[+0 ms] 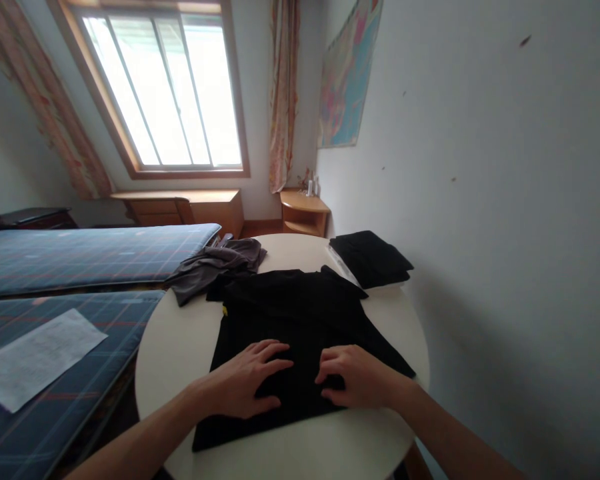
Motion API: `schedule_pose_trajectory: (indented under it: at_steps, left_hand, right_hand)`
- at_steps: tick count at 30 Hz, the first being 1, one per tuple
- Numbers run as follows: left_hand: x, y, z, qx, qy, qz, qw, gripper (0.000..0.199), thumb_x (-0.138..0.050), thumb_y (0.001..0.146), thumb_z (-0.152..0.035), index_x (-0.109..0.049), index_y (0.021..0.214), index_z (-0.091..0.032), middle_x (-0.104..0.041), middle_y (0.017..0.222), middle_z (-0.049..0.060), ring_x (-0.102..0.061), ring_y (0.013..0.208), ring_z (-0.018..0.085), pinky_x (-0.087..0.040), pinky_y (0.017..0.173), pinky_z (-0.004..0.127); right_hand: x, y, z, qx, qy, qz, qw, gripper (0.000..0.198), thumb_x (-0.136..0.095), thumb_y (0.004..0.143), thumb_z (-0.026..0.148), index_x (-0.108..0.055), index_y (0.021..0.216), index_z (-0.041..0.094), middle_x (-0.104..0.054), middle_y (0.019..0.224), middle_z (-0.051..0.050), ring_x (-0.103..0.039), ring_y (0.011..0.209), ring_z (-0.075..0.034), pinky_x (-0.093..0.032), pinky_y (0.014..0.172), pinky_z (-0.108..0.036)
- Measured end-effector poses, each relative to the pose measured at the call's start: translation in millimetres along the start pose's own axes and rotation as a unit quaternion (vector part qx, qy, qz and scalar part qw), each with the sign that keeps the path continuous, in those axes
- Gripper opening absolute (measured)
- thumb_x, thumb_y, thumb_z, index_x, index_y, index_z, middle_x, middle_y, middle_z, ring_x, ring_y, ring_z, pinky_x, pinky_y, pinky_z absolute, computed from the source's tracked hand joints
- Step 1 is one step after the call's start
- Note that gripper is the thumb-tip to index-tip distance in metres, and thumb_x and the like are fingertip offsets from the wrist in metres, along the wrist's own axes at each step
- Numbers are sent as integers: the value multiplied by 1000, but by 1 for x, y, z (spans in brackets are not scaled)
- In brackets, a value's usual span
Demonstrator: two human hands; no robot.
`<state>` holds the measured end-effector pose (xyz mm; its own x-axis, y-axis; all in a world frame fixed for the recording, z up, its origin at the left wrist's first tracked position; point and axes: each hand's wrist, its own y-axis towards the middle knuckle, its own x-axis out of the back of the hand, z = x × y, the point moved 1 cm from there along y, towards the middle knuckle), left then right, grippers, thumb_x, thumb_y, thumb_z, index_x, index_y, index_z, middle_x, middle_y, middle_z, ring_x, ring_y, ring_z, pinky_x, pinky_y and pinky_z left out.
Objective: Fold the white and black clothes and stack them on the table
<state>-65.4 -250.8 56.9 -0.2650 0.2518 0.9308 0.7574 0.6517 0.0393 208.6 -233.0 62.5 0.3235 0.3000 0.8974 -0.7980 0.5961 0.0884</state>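
Observation:
A black T-shirt (300, 313) lies spread on the round white table, its sleeves toward the far side and its hem toward me. On its lower left part rests my left hand (253, 379), fingers stretched and apart. My right hand (347, 375) is over the lower right part, fingers bent and spread, with no cloth visibly pinched. A small yellow mark (225, 311) shows at the shirt's left edge. Behind the shirt on the left, a crumpled grey-brown garment (220, 263) hangs partly over the table's edge.
Folded black clothes (370, 259) are stacked at the far right of the round table (167, 347), by the wall. Two beds with blue plaid mattresses (100, 253) stand on the left, a paper sheet (45, 357) on the nearer one. A corner shelf (305, 205) stands beyond.

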Motion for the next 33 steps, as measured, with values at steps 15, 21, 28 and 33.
schedule_pose_trajectory:
  at_steps: [15, 21, 28, 33]
  left_hand:
    - [-1, 2, 20, 44, 5, 19, 999, 85, -74, 76, -47, -35, 150, -29, -26, 160, 12, -20, 146, 41, -26, 114, 61]
    - [27, 16, 45, 59, 12, -99, 993, 37, -54, 93, -40, -58, 128, -29, -61, 131, 3, -59, 118, 21, -46, 103, 34]
    - [70, 69, 147, 208, 138, -206, 946, 37, -36, 99, -32, -59, 127, -27, -58, 136, 3, -58, 120, 21, -45, 103, 33]
    - [67, 97, 187, 273, 152, -147, 938, 37, -43, 96, -28, -60, 128, -27, -65, 129, 5, -62, 116, 24, -48, 97, 34]
  right_hand:
    - [5, 12, -8, -45, -42, -9, 998, 65, -77, 72, 51, -61, 130, 28, -56, 136, -9, -51, 123, -30, -40, 106, -46]
    - [26, 29, -10, -68, -22, 7, 997, 33, -59, 90, 44, -67, 118, 28, -70, 109, -4, -65, 97, -21, -49, 87, -33]
    - [64, 98, -83, -186, -108, -172, 961, 28, -48, 96, 31, -65, 116, 20, -69, 113, -8, -63, 105, -22, -45, 93, -33]
    - [70, 136, -136, -302, -105, -192, 928, 37, -45, 97, 30, -59, 128, 15, -63, 130, -13, -56, 121, -23, -39, 102, -31]
